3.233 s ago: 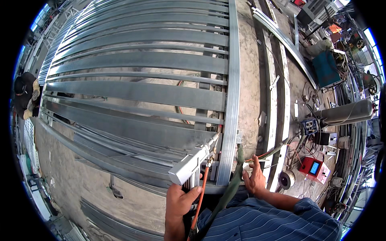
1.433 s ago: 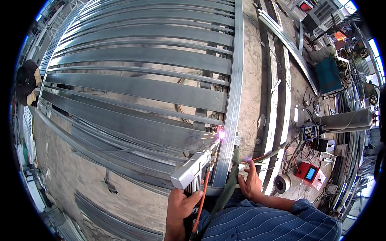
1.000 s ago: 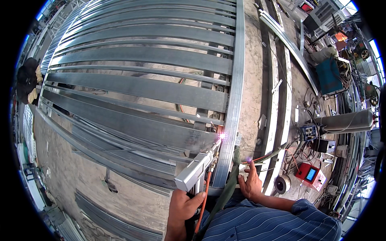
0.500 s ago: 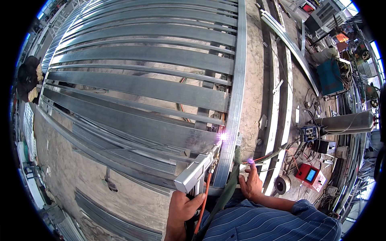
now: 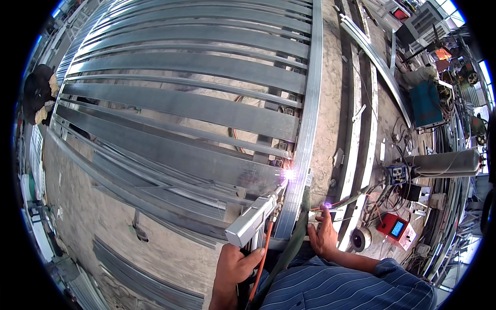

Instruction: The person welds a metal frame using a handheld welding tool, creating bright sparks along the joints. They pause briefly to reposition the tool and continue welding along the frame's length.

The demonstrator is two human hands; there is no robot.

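Note:
My left hand (image 5: 236,264) grips a boxy grey welding gun (image 5: 251,222), its fingers wrapped round the handle and its thumb beside an orange hose (image 5: 265,243). At the gun's tip, a white-violet glow with sparks burns where a wide flat slat (image 5: 206,150) meets the long side rail (image 5: 310,103) of a metal frame. To the right of the rail is my right hand (image 5: 324,238), its index finger stretched out and its thumb apart, with nothing visible in it. A dark green sleeved hose (image 5: 294,243) runs between my hands. Glare hides the joint itself.
Long white-edged metal bars (image 5: 360,139) lie right of the frame. Beyond them are a wire spool (image 5: 360,238), a red control box (image 5: 395,227), a gas cylinder (image 5: 447,163) and a teal machine (image 5: 426,103). Another person (image 5: 39,93) is at the frame's far left.
The glow at the gun's tip throws more sparks now. The whole view has shifted slightly, while both hands keep nearly the same pose.

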